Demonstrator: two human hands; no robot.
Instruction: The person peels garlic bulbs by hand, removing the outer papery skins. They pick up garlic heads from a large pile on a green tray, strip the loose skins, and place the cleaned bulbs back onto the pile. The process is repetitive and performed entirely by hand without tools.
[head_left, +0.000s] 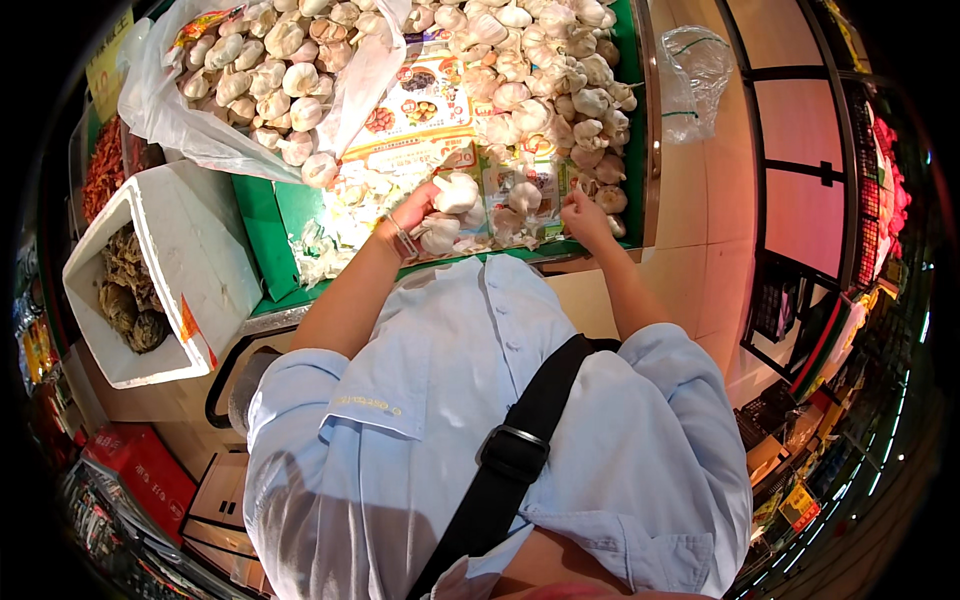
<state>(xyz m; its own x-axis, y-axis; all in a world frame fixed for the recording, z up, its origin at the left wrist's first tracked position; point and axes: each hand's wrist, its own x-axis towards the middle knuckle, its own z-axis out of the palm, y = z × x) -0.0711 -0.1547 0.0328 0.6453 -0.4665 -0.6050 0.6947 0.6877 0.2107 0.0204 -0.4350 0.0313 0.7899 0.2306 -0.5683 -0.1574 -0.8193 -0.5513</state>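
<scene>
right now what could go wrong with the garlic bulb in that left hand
The left hand grips one garlic bulb by the fingertips, so it could slip into the green bin. The heaped garlic pile beside the right hand may roll if nudged. Loose papery skins could scatter.

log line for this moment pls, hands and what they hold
left hand: holds garlic bulb | right hand: pinched shut, contents unclear | near: garlic pile, plastic bag, white foam box
</scene>
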